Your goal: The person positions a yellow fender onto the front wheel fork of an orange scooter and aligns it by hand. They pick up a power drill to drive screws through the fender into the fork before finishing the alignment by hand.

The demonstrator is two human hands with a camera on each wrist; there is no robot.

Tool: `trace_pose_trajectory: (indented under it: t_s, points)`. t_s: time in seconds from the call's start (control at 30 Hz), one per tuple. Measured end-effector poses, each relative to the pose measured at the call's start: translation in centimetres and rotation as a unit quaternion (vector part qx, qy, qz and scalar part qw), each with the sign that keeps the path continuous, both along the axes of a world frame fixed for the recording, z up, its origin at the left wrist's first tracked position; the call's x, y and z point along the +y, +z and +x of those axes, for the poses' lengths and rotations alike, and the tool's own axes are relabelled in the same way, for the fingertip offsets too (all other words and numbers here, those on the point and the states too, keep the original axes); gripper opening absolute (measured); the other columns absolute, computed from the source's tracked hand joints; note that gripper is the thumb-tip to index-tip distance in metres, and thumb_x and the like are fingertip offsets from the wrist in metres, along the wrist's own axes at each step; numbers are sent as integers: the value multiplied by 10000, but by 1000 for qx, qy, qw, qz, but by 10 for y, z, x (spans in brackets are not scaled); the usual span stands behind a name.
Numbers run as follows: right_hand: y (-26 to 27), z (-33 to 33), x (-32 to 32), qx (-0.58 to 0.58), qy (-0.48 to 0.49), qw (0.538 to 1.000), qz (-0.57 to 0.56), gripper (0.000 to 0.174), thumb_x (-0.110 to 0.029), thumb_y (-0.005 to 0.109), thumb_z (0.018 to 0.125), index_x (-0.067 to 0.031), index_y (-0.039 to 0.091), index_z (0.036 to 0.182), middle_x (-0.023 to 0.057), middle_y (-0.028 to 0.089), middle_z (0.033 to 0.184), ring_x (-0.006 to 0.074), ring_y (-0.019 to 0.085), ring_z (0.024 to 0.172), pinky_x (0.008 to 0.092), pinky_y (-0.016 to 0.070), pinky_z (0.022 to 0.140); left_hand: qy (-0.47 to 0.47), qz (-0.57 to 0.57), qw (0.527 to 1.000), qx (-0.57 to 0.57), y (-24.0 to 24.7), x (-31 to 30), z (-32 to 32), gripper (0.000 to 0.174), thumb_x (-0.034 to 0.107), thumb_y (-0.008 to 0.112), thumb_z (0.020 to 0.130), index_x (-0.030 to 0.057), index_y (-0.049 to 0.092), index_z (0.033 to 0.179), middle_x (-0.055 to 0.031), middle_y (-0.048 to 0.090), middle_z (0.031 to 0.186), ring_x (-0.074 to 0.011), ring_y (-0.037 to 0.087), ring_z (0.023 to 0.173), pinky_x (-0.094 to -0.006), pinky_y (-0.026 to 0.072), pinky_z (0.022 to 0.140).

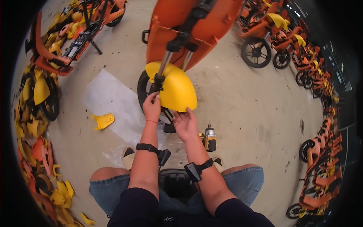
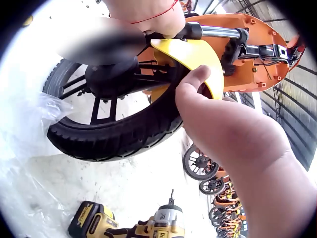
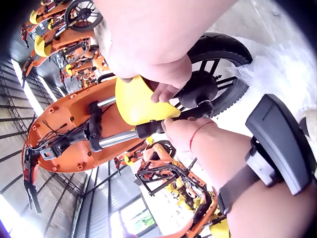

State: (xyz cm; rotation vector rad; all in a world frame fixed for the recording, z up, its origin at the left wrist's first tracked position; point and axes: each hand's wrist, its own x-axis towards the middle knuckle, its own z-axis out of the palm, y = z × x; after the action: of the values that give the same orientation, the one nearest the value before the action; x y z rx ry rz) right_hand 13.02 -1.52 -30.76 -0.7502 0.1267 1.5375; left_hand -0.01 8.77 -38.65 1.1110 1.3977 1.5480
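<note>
A yellow fender (image 1: 178, 87) sits over the black front wheel (image 2: 116, 134), between the legs of a fork (image 3: 119, 140). At the fender's side, by the fork's lower end, my left hand (image 1: 152, 108) pinches with bent thumb and fingers; whether a small part is between them is hidden. My right hand (image 1: 185, 125), palm up, grips the fender's lower edge. In the left wrist view a fingertip of the right hand (image 2: 237, 124) lies inside that edge. The right wrist view has the left hand (image 3: 190, 130) against the fork and the right hand (image 3: 148, 59) over the fender.
A yellow and black power driver (image 1: 210, 139) stands on the floor right of the wheel. Left of it lie a plastic sheet (image 1: 113, 102) and a small yellow bracket (image 1: 103, 121). Orange body panels (image 1: 162, 41) rise behind the fork. Parts piles and other orange vehicles line both sides.
</note>
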Motion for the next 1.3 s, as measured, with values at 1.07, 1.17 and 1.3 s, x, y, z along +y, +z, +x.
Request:
trace_pose_trajectory:
  t_s: [1.07, 1.17, 1.3]
  points:
    - [-25, -30, 7, 2, -42, 999, 15, 338, -405, 607, 970, -157, 563, 1195, -20, 639, 1066, 129, 631, 861, 264, 466, 698, -12, -61, 998, 13, 38, 9, 8, 360, 251, 621, 969, -57, 674, 1149, -144, 717, 1075, -203, 665, 912, -309, 520, 836]
    - [-23, -29, 6, 1, -47, 999, 24, 319, -404, 602, 973, -146, 571, 1158, -19, 641, 1045, 121, 625, 870, 259, 459, 703, -13, -61, 997, 44, 33, 14, 5, 334, 244, 620, 969, -44, 686, 1124, -137, 720, 1045, -195, 664, 891, -301, 521, 817]
    - [-22, -31, 4, -13, -52, 998, 19, 312, -402, 594, 980, -139, 578, 1146, -22, 643, 1035, 110, 632, 856, 252, 463, 696, -16, -22, 997, 76, 30, 11, 3, 303, 224, 614, 974, -43, 684, 1098, -133, 717, 1027, -190, 658, 882, -300, 518, 811]
